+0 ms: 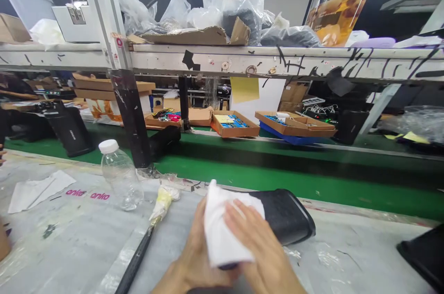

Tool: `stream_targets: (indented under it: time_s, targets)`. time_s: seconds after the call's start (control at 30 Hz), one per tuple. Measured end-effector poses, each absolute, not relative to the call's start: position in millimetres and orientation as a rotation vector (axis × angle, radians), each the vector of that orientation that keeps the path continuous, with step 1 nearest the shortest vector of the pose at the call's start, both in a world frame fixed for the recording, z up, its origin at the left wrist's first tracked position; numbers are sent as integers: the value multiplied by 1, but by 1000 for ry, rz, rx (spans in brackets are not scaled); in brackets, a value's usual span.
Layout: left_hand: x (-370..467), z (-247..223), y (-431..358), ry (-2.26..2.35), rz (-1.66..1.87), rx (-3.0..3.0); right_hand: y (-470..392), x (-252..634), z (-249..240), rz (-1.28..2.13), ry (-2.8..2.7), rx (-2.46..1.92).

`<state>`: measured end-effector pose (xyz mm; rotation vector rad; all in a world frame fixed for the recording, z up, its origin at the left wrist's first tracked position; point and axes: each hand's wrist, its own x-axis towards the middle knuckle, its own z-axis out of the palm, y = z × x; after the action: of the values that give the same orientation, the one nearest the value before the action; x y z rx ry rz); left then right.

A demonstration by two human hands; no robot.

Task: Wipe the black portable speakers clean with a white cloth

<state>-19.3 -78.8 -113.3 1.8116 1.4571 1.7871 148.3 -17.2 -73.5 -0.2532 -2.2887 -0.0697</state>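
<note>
A white wipe (225, 234), cloth or paper, is spread over a dark object between my two hands; only a bit of the object's black lower edge shows beneath it. My left hand (196, 250) curls around the left side and underside of this covered object. From the right, my right hand (255, 234) presses the wipe down with its fingers laid along it. Just behind lies a black plastic casing (289, 217) with a rounded end, partly covered by the wipe and my hand. Whether it is one piece with the covered object, I cannot tell.
Left of my hands lie a dark rod with a taped, yellowish end (161, 206), a clear bottle (121, 176) and white paper (40, 190). A green conveyor belt (208, 159) runs behind. Cardboard trays (236, 131) stand beyond it, under a shelf (215, 60). Another black item (426, 254) sits right.
</note>
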Motion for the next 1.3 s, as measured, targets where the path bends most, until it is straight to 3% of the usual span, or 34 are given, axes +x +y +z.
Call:
stream_targets:
  time_s: [0.3,0.57,0.8,0.97,1.3]
  targets:
    - [-16,-100,-79,1509,1747,1971,93,253,-77,789,-1670,-1551]
    - [-30,-107,-73,1451,1625,1778,113,240,-86,1226,-1438,-1481]
    - [-26,-93,-67,1513,1723,1079,104,219,-106,1058,-1295,-1401]
    - [-24,-79,-65,1268,1642,305,83,214,-105,861,-1131,-1332]
    - [-47,-61,-71,1171,1490,69,52,218,-98,578,-1008,-1125]
